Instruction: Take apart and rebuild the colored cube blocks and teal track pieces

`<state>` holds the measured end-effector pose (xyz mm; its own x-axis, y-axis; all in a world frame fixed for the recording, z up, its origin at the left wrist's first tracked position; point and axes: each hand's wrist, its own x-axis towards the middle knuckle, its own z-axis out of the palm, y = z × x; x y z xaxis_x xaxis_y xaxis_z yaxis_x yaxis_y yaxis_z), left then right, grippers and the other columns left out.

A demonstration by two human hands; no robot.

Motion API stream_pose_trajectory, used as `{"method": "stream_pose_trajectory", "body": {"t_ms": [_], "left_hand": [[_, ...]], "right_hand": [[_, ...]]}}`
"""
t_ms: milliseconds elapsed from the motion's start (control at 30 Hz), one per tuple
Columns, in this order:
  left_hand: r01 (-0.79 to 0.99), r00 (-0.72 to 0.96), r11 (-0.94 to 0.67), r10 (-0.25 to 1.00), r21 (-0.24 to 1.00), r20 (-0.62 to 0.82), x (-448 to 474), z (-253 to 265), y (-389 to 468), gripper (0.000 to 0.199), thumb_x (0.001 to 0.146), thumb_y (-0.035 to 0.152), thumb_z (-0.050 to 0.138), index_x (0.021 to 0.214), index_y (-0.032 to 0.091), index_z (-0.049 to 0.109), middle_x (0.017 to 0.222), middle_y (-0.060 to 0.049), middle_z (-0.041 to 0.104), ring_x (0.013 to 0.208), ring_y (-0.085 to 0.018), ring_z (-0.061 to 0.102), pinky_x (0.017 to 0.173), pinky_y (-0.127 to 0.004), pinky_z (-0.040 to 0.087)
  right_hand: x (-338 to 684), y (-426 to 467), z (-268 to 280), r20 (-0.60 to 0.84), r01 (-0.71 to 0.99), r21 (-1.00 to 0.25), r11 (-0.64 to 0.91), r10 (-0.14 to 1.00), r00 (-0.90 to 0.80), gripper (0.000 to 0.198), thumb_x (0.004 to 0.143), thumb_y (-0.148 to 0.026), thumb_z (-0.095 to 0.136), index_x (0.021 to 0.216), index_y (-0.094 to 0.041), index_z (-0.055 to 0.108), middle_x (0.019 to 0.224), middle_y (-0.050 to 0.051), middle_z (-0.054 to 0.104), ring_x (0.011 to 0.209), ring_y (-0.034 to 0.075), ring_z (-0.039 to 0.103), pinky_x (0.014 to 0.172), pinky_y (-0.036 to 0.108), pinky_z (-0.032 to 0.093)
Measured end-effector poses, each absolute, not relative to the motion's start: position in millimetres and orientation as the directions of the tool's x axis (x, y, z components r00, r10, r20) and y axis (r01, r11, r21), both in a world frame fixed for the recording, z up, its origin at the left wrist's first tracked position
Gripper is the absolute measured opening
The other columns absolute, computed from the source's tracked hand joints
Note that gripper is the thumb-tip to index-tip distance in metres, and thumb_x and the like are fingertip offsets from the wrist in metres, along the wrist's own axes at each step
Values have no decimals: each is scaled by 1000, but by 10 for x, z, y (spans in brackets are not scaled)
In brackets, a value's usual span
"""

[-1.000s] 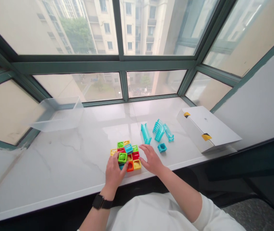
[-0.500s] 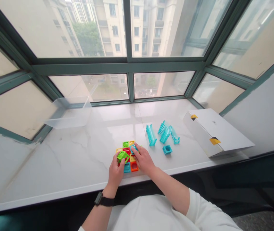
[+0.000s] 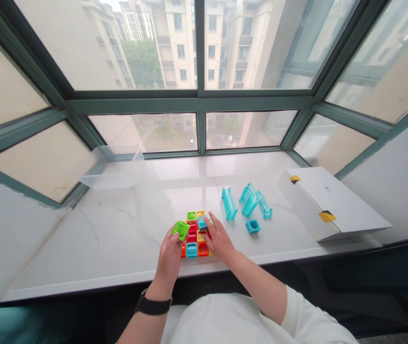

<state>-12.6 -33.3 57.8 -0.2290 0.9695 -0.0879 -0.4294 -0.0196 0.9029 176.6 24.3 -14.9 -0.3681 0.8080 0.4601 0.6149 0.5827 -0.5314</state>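
My left hand (image 3: 168, 254) grips a green toy block (image 3: 180, 230) with an opening in it, lifted at the left side of a cluster of coloured blocks. The cluster includes red blocks (image 3: 191, 231), an orange block (image 3: 203, 248), a light-blue block (image 3: 191, 249) and another green block (image 3: 191, 216). At its right side rests my right hand (image 3: 220, 240), fingers apart, against a blue block (image 3: 201, 223) and the blocks beside it. Part of the cluster is hidden under both hands.
Right of the cluster lie a teal block (image 3: 252, 226), a straight teal track piece (image 3: 229, 204), a curved one (image 3: 249, 199) and a smaller one (image 3: 264, 205). A clear plastic bin (image 3: 118, 177) stands back left, a white box (image 3: 343, 203) at right. Windows border the marble sill (image 3: 82, 239).
My left hand has moved the green block slightly up and left, tilting it. The right fingers have spread a little off the blue block. The whole view has shifted slightly.
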Motion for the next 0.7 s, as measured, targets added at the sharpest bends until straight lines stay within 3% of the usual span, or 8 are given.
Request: {"method": "stream_pose_trajectory", "body": {"t_ms": [133,267,400,700], "left_hand": [[-491,-156,9,983,871,-99,-56,573,-363,48,96,44,69,137,20,65,138,-15,70,124,-31,69,107,-47,56],[-455,-125,67,983,888,-137,15,493,-407,57,90,47,77,141,22,66,142,-15,69,128,-32,68,110,-47,54],[-391,-84,85,988,917,-127,114,460,-461,69,85,44,84,147,24,62,139,-14,71,128,-33,68,108,-47,55],[-379,93,66,995,923,-33,250,533,-536,73,78,33,90,146,28,62,144,-13,68,132,-35,64,109,-50,56]], "right_hand": [[1892,151,107,517,536,-599,595,798,-309,57,103,-27,54,159,-27,43,155,15,54,144,32,51,119,56,48],[2021,-22,419,549,391,-693,605,795,-258,35,106,-25,50,138,-30,62,126,10,70,122,27,65,106,48,57],[2102,-180,659,548,298,-738,606,795,-260,30,104,-27,57,133,-29,65,121,9,70,115,26,68,101,44,60],[2160,-325,797,556,256,-753,606,794,-245,26,104,-27,57,127,-29,70,122,10,66,115,26,68,101,44,61]]}}
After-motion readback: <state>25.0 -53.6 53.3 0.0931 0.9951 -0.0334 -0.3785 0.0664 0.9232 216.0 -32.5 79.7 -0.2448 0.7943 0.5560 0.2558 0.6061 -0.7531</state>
